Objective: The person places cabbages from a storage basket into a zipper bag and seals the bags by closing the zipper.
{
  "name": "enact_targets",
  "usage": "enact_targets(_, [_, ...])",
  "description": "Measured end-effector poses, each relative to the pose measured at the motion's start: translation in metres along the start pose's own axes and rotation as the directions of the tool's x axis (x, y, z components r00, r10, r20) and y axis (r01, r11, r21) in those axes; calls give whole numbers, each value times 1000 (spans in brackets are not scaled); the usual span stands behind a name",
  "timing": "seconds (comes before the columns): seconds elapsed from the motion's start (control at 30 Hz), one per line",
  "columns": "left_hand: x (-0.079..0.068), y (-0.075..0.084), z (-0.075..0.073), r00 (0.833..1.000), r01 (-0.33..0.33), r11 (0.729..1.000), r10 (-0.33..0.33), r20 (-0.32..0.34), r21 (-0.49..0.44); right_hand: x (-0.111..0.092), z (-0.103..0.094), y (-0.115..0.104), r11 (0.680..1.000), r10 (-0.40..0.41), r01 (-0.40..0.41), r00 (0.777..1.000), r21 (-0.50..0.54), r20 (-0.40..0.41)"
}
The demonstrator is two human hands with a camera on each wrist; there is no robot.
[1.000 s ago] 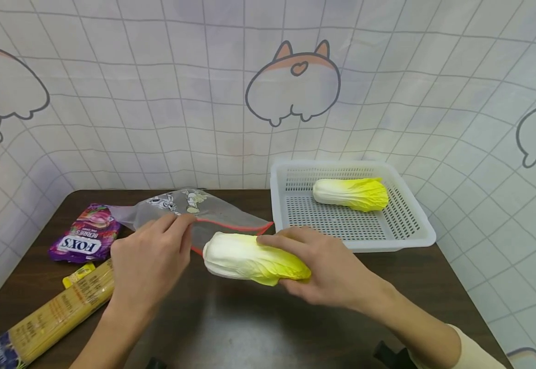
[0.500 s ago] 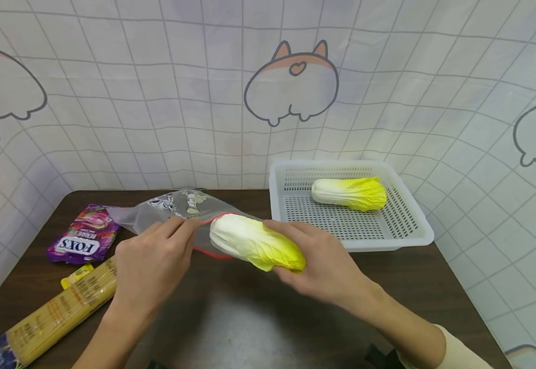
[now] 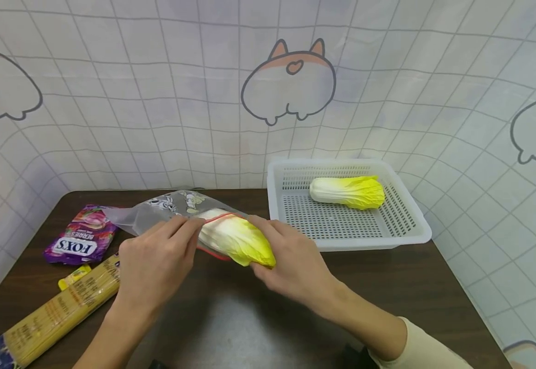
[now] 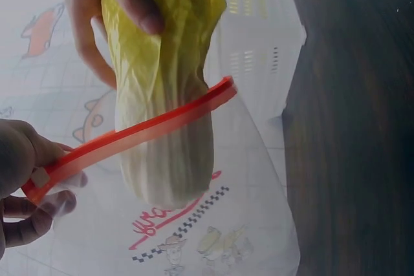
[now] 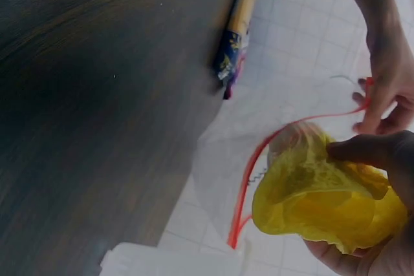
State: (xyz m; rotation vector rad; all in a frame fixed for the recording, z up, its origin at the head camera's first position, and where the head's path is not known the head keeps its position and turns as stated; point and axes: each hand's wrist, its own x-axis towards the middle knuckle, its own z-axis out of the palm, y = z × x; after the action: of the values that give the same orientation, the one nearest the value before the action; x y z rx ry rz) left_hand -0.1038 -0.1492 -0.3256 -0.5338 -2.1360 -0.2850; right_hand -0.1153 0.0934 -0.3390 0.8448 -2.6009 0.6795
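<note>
My right hand (image 3: 293, 261) grips the yellow leafy end of a napa cabbage (image 3: 235, 238). The cabbage's white base lies inside the mouth of a clear zip bag (image 3: 143, 218) with a red zip edge. With the left hand (image 3: 157, 261) I pinch one end of that red edge; in the left wrist view its fingers (image 4: 39, 218) hold the corner by the slider. The bag's red strip (image 4: 142, 130) crosses the cabbage about midway there. Seen in the right wrist view, the leafy end (image 5: 323, 205) sticks out of the mouth.
A second napa cabbage (image 3: 347, 192) lies in a white perforated basket (image 3: 415, 225) at the back right. On the left of the dark table (image 3: 231, 318) are a purple Fox's candy bag (image 3: 81, 236), a small yellow packet (image 3: 73, 277) and a pack of dry noodles (image 3: 56, 312).
My right hand has moved left with the cabbage, whose white base has passed from outside the bag's mouth to inside it. The left hand keeps its hold on the bag's edge.
</note>
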Motion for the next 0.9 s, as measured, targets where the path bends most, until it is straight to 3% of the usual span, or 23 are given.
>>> enact_targets(0.3, [3,3,2,1000,5,999,-4,28,-53,12,22,-2,997,48,-44,997,61,-60])
enact_targets(0.57, [1,1,5,999,26,996,-24,35,-80,17,42,3,996,3,7,994,91,-109])
enact_targets(0.9, [1,-1,9,996,69,990,-61,72,-122,23,64,1,989,-141,130,975,-77,-171])
